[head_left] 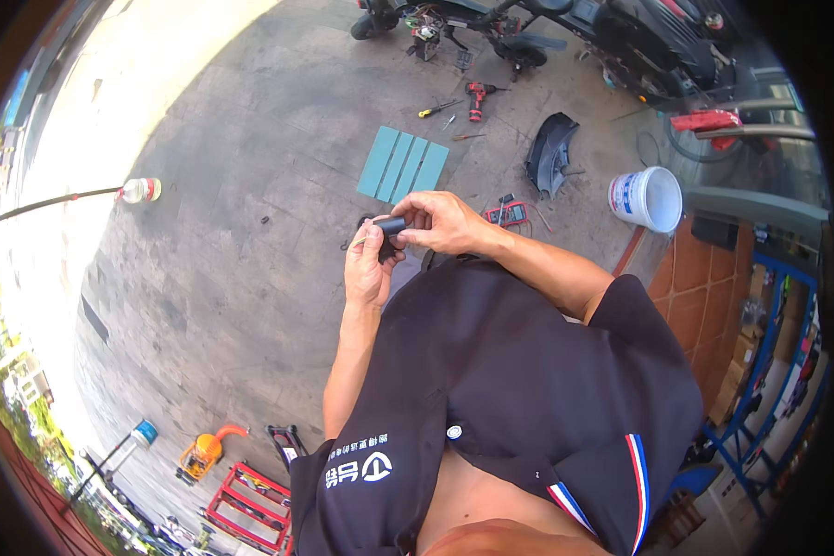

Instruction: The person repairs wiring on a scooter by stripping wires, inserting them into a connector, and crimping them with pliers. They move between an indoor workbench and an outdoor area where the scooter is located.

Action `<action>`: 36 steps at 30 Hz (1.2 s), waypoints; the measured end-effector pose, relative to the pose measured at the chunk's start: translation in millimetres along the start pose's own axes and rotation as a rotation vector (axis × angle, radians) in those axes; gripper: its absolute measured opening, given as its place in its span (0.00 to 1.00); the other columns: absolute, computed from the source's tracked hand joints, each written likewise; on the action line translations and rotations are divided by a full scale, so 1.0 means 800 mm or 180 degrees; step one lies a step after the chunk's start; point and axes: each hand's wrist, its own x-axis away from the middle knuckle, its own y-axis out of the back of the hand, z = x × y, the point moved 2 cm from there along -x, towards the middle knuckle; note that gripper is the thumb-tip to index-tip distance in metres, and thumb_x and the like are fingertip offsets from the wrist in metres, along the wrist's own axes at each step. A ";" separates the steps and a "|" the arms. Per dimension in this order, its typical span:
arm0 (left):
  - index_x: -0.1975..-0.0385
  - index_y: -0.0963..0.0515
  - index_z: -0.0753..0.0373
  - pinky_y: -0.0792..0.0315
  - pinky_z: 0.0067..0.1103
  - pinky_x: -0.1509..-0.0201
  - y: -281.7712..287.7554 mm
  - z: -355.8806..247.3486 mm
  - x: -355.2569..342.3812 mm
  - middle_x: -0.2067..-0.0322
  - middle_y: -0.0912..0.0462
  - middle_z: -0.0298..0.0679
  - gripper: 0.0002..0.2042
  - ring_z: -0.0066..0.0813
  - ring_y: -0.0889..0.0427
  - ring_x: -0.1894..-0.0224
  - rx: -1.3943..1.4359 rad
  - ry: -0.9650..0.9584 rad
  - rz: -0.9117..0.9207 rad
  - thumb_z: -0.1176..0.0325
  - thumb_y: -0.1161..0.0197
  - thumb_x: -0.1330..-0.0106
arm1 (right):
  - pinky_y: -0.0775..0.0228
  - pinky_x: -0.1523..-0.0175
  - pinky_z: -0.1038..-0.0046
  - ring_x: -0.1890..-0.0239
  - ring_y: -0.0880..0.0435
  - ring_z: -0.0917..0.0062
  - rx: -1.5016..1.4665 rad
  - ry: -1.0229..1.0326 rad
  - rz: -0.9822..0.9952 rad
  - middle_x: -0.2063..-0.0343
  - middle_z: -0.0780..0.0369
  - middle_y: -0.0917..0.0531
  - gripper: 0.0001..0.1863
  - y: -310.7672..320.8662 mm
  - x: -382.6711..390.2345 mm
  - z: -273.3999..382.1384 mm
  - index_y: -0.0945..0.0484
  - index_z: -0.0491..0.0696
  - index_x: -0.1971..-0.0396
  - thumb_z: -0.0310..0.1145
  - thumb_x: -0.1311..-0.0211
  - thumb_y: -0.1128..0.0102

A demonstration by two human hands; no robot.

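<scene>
In front of my body, both hands meet around a small black cylinder; its exact kind is not clear. My left hand is closed on it, with the thumb pressed along its side. From the other side my right hand bends its fingers in and pinches at the cylinder's right end. Something thin and pale shows by the left thumb, too small to name. More dark material hangs below the cylinder, partly hidden by the fingers. Just beyond my hands stands a teal slatted stool top.
Right of the stool lie a red multimeter, a black curved fender and a white bucket. Farther off are a red drill, a yellow-handled screwdriver and a partly dismantled scooter. A red metal frame stands lower left.
</scene>
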 end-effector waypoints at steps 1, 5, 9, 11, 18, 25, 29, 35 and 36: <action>0.53 0.27 0.64 0.25 0.21 0.63 0.005 -0.017 -0.013 0.66 0.21 0.37 0.19 0.25 0.21 0.65 -0.0140 0.0100 0.0087 0.54 0.44 0.32 | 0.29 0.69 0.78 0.75 0.21 0.83 -0.0075 0.0024 -0.0147 0.76 0.64 0.19 0.16 -0.003 -0.008 0.006 0.23 0.40 0.59 0.27 0.48 0.32; 0.55 0.25 0.64 0.28 0.16 0.69 0.028 -0.084 -0.058 0.71 0.20 0.33 0.17 0.19 0.23 0.69 -0.0312 0.0373 0.0456 0.55 0.43 0.31 | 0.25 0.67 0.79 0.71 0.19 0.83 -0.0814 -0.0051 -0.0762 0.73 0.63 0.18 0.16 -0.033 -0.045 0.034 0.26 0.38 0.56 0.24 0.44 0.36; 0.56 0.25 0.63 0.28 0.14 0.69 0.038 -0.120 -0.101 0.70 0.20 0.33 0.15 0.17 0.23 0.71 -0.0447 0.0694 0.0838 0.57 0.44 0.31 | 0.25 0.68 0.80 0.73 0.20 0.85 -0.0940 -0.0235 -0.1447 0.74 0.64 0.18 0.16 -0.049 -0.072 0.047 0.25 0.39 0.58 0.24 0.46 0.34; 0.56 0.25 0.63 0.28 0.14 0.68 0.035 -0.123 -0.112 0.70 0.20 0.32 0.15 0.17 0.23 0.71 -0.0411 0.0824 0.0946 0.57 0.44 0.31 | 0.27 0.69 0.81 0.74 0.20 0.86 -0.0780 -0.0204 -0.1685 0.75 0.65 0.18 0.15 -0.049 -0.077 0.049 0.24 0.39 0.59 0.24 0.47 0.33; 0.64 0.23 0.57 0.28 0.16 0.66 0.036 -0.104 -0.104 0.72 0.21 0.28 0.12 0.15 0.24 0.69 -0.0366 0.0845 0.0430 0.56 0.47 0.29 | 0.29 0.69 0.82 0.74 0.22 0.88 -0.0504 -0.0147 -0.1128 0.75 0.66 0.19 0.15 -0.031 -0.088 0.020 0.24 0.40 0.60 0.24 0.48 0.32; 0.64 0.24 0.59 0.32 0.19 0.69 0.091 -0.095 0.002 0.73 0.22 0.31 0.18 0.19 0.27 0.72 -0.0046 0.0271 -0.0533 0.50 0.49 0.29 | 0.31 0.67 0.84 0.73 0.25 0.90 -0.0531 -0.0148 0.0750 0.74 0.69 0.20 0.16 -0.094 -0.128 0.017 0.25 0.41 0.57 0.25 0.45 0.33; 0.67 0.25 0.57 0.34 0.16 0.75 0.143 -0.096 0.064 0.74 0.25 0.29 0.20 0.18 0.28 0.75 0.0181 -0.0231 -0.1128 0.45 0.50 0.30 | 0.35 0.72 0.85 0.77 0.29 0.91 0.0139 0.0064 0.1406 0.77 0.71 0.23 0.15 -0.180 -0.150 0.047 0.23 0.42 0.60 0.25 0.47 0.31; 0.64 0.24 0.59 0.31 0.17 0.75 0.289 -0.074 0.204 0.74 0.24 0.30 0.23 0.19 0.25 0.75 0.0849 -0.0665 -0.1672 0.43 0.52 0.31 | 0.34 0.74 0.81 0.80 0.29 0.88 0.0924 0.0729 0.2590 0.80 0.68 0.24 0.14 -0.391 -0.165 0.081 0.22 0.42 0.62 0.27 0.49 0.30; 0.63 0.24 0.60 0.31 0.18 0.75 0.314 -0.069 0.234 0.74 0.24 0.31 0.23 0.20 0.25 0.75 0.1047 -0.0777 -0.1752 0.43 0.52 0.31 | 0.33 0.73 0.81 0.80 0.28 0.87 0.0991 0.0852 0.2772 0.80 0.67 0.23 0.14 -0.438 -0.158 0.088 0.22 0.42 0.62 0.27 0.49 0.30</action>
